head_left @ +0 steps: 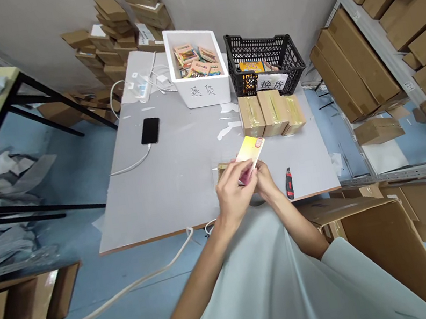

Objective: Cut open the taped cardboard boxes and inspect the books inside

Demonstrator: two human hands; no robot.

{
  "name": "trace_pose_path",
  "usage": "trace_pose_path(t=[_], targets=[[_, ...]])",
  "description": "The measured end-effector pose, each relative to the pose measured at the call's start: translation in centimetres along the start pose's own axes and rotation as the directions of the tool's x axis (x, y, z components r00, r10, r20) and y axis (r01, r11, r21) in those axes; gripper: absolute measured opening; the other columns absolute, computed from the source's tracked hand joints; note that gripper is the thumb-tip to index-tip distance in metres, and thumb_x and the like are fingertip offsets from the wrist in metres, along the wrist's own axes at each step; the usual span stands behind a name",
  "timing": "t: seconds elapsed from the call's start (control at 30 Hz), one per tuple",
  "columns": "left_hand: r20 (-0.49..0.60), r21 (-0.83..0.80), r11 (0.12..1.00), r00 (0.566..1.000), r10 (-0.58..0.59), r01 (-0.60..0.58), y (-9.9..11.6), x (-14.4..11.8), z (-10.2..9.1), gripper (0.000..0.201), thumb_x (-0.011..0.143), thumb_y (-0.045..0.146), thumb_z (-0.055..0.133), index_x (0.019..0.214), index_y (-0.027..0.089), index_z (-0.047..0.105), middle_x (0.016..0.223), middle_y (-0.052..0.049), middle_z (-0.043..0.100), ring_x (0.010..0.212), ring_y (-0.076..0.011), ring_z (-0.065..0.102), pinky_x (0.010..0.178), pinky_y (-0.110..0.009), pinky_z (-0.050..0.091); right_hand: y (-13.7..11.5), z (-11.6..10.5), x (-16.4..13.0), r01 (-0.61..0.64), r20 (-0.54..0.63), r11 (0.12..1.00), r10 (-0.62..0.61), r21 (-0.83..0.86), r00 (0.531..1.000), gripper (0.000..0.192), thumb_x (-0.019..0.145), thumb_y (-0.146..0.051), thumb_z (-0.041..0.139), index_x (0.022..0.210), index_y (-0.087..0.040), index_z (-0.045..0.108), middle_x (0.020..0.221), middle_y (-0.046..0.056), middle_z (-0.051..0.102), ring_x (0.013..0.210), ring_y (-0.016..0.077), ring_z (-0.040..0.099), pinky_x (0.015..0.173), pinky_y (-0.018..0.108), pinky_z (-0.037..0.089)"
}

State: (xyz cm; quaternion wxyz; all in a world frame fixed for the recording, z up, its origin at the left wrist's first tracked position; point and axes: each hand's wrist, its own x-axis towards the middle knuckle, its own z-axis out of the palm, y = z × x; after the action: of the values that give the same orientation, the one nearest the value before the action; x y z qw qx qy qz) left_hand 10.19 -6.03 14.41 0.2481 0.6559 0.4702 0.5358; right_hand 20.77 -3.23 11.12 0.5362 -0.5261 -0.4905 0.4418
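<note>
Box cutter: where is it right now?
In the head view the box cutter lies on the table near its front edge, just right of the right hand and in front of the taped boxes.

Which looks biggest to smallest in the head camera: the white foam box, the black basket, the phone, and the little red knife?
1. White foam box and black basket: they look about alike, so no ranking between them.
2. Phone.
3. Red knife, clearly smallest, though nearer the camera.

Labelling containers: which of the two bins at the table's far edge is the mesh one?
The black crate, right of the white foam box; its walls are open lattice, the foam box's solid.
</note>
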Motion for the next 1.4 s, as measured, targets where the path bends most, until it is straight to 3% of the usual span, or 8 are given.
trace_pose_path(t=[0.1,0.2,0.57,0.8,1.0,1.1,1.27,1.4], targets=[[-0.028,0.0,1.0,0.999,-0.025,0.025,-0.5,0.7,-1.8,0.018,0.105,0.029,0.075,0.115,0.03,0.089,0.113,-0.006,0.086,0.108,-0.0271,0.08,0.102,-0.043,0.064,0.6,-1.4,0.3,-0.123,-0.067,0.971,0.139,0.206,0.988,0.036,0.094,-0.053,0.084,0.107,-0.019,0.084,0.106,0.011,0.091,0.1,0.0267,0.086,0.087,0.037,0.071],[-0.057,0.047,0.998,0.998,0.039,-0.036,-1.5,1.3,-3.4,0.016,0.103,0.025,0.074,0.103,0.031,0.089,0.111,-0.006,0.087,0.11,-0.029,0.079,0.106,-0.049,0.062,0.4,-2.6,0.2,-0.023,-0.148,0.969,0.06,0.246,0.987,0.035,0.085,-0.049,0.09,0.106,-0.022,0.083,0.121,0.015,0.09,0.116,0.0313,0.084,0.098,0.043,0.07],[-0.119,-0.027,0.998,0.992,0.051,-0.054,-2.9,2.3,-6.1,0.005,0.099,0.029,0.082,0.097,0.03,0.086,0.115,-0.005,0.089,0.122,-0.031,0.079,0.111,-0.05,0.061,-2.3,-3.8,-2.4,0.333,-0.076,0.926,-0.35,-0.177,0.934,0.017,0.105,-0.038,0.073,0.106,-0.027,0.085,0.12,0.013,0.089,0.11,0.0266,0.083,0.083,0.038,0.066],[0.011,-0.174,0.957,0.972,-0.235,0.233,-2.9,2.1,-6.2,0.051,0.098,0.048,0.086,0.142,0.023,0.082,0.1,-0.005,0.084,0.088,-0.0203,0.075,0.086,-0.034,0.062,-2.4,-4.1,-2.7,0.202,-0.191,0.973,-0.221,-0.113,0.956,0.026,0.099,-0.048,0.083,0.108,-0.025,0.075,0.102,0.006,0.084,0.078,0.0181,0.072,0.067,0.029,0.058],[0.157,-0.261,0.896,0.932,-0.328,0.359,-2.4,2.5,-6.6,0.041,0.105,0.055,0.075,0.124,0.022,0.092,0.091,-0.006,0.081,0.084,-0.0214,0.073,0.078,-0.033,0.06,-3.9,-5.2,-1.6,0.179,-0.028,0.979,-0.182,-0.095,0.983,0.032,0.108,-0.049,0.068,0.109,-0.024,0.087,0.107,0.008,0.083,0.089,0.0204,0.074,0.068,0.03,0.056],[0.202,-0.331,0.845,0.906,-0.371,0.42,-2.4,2.8,-6.8,0.043,0.102,0.055,0.075,0.122,0.021,0.091,0.087,-0.006,0.081,0.07,-0.0192,0.066,0.069,-0.033,0.059,-4.0,-5.5,-1.3,0.135,0.006,0.986,-0.135,-0.097,0.991,0.031,0.101,-0.05,0.077,0.115,-0.024,0.087,0.105,0.006,0.083,0.077,0.017,0.068,0.061,0.027,0.051],[0.149,-0.34,0.816,0.884,-0.444,0.467,-2.5,3.6,-6.0,0.05,0.091,0.066,0.092,0.11,0.02,0.088,0.077,-0.003,0.076,0.06,-0.0163,0.063,0.061,-0.031,0.059,-3.5,-4.9,-0.9,0.0,0.031,0.999,0.001,-0.036,1.0,0.046,0.096,-0.068,0.084,0.089,-0.024,0.074,0.07,-0.001,0.072,0.06,0.0151,0.06,0.057,0.027,0.05],[0.096,-0.274,0.858,0.9,-0.426,0.435,-2.8,4.1,-5.6,0.053,0.095,0.074,0.086,0.102,0.021,0.087,0.071,0.0,0.069,0.06,-0.0155,0.062,0.059,-0.028,0.056,-3.0,-4.4,-0.7,-0.058,0.138,0.998,0.055,0.015,0.989,0.058,0.096,-0.081,0.079,0.082,-0.026,0.065,0.066,-0.001,0.071,0.057,0.0152,0.063,0.057,0.027,0.053]])
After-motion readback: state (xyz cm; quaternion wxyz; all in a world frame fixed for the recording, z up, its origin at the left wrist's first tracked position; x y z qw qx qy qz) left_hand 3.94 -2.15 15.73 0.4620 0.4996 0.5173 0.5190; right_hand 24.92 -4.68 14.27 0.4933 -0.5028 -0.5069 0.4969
